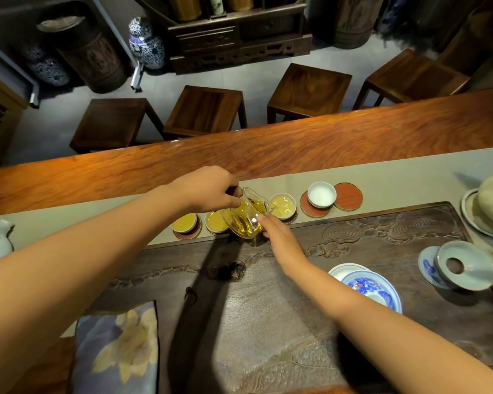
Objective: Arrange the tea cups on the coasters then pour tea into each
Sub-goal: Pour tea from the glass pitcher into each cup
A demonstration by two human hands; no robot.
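The left hand (pixel 208 190), arm stretched forward, grips the handle of the glass pitcher (pixel 246 213), tilted with its spout over the third cup (pixel 283 205). The right hand (pixel 279 234) reaches in, straight fingertips touching the pitcher's base. Right of the pitcher, an empty white cup (pixel 321 194) sits on a coaster (pixel 313 207).

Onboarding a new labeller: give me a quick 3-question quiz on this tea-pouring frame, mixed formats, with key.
1. Multiple choice: the glass pitcher is tilted toward which cup? A) the cup at the left end of the row B) the third cup from the left C) the empty white cup
2. True or false: every coaster carries a cup.
3. Fill in: the left hand grips the pitcher's ____, while the right hand touches its base.

Key: 1 B. 2 False: the coaster at the right end of the row is bare. 3 handle.
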